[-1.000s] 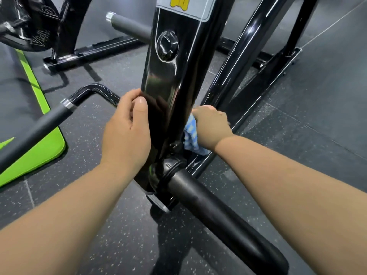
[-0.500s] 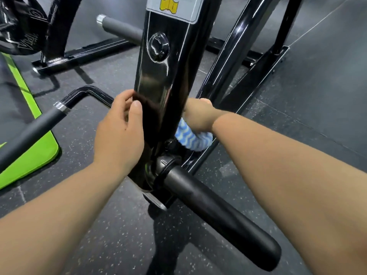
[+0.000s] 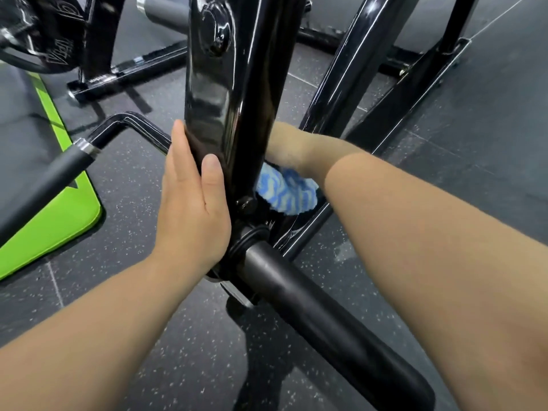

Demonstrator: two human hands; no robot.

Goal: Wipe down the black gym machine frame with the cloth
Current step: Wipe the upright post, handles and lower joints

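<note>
far left, a green mat lies on the speckled floor, its rounded corner just beside a grey foam handle. the handle runs into a bent black bar that reaches the frame behind the left grip. top left, a weight plate and another machine's base rail sit well apart from the work area, open floor between.

left grip: bare hand spread flat, fingers straight along the left edge of the black gym machine frame, thumb laid on its glossy front face; pinching nothing. a round cap sits high on the frame, near the top edge of view.

cloth, blue and white, is bunched against the frame's right side just above the pivot, sticking out under the right grip. that hand's fingers are hidden behind the frame, so cannot tell if they curl on the cloth or press it flat.

below, a black padded roller juts from the frame's foot toward the bottom edge, passing between both forearms. right of the cloth, slanted frame tubes crowd close, tight gap. far right is open grey floor.
</note>
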